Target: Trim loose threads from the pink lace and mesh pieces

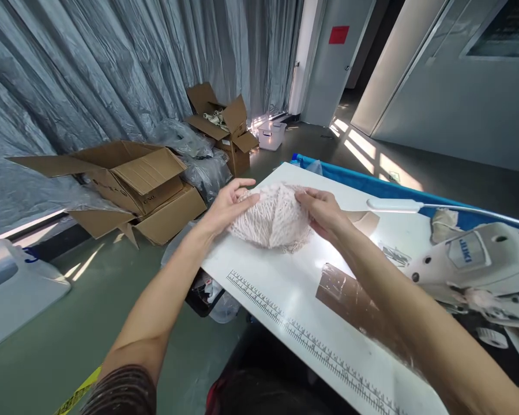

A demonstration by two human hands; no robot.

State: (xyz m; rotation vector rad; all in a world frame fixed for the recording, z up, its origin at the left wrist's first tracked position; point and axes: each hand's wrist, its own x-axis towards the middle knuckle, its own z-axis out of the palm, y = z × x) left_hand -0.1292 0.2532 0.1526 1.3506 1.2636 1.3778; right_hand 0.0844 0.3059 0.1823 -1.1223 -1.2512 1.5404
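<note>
A pale pink, loosely knitted piece (271, 218), rounded like a knit hat, is held just over the far left part of the white table (281, 271). My left hand (231, 204) grips its left edge, thumb on top and index finger stretched out. At its upper right edge, my right hand (322, 210) pinches the knit between thumb and fingers. A seam-like ridge runs down the middle of the piece. The fingertips behind the fabric are hidden.
A JUKI sewing machine (480, 259) stands at the right, with a white lamp (395, 205) above it. A brown panel (350, 300) and a printed ruler (303, 331) lie on the table. Cardboard boxes (151, 173) and plastic bags (207, 173) occupy the floor at left.
</note>
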